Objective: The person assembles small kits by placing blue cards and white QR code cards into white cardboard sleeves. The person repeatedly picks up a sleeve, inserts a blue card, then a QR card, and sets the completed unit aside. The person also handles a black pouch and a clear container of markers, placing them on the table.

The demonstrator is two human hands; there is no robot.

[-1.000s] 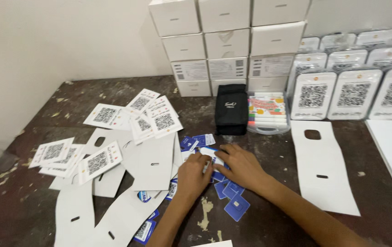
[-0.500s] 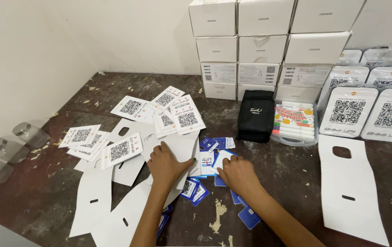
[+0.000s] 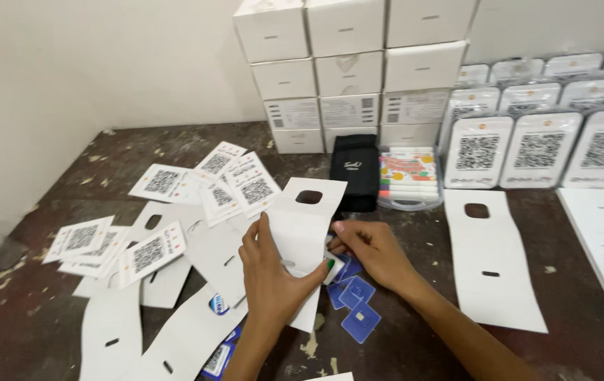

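Left hand (image 3: 273,279): grips the white card sleeve (image 3: 302,233), lifted just in front of the black box (image 3: 355,171).
Right hand (image 3: 372,250): fingertips pinch a small blue packet (image 3: 336,264) at the sleeve's edge.
Table (image 3: 422,353): more blue packets (image 3: 358,303) beside the hands.

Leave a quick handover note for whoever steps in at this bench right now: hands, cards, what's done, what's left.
Left hand: grip on a white card sleeve with a cut-out hole, lifted off the table.
Right hand: fingertips at the sleeve's lower edge, on a small blue-and-white card.
Loose blue cards lie beside the right hand.
Done: finished packs stand at the back right.
Left: flat sleeves and coded cards spread around.
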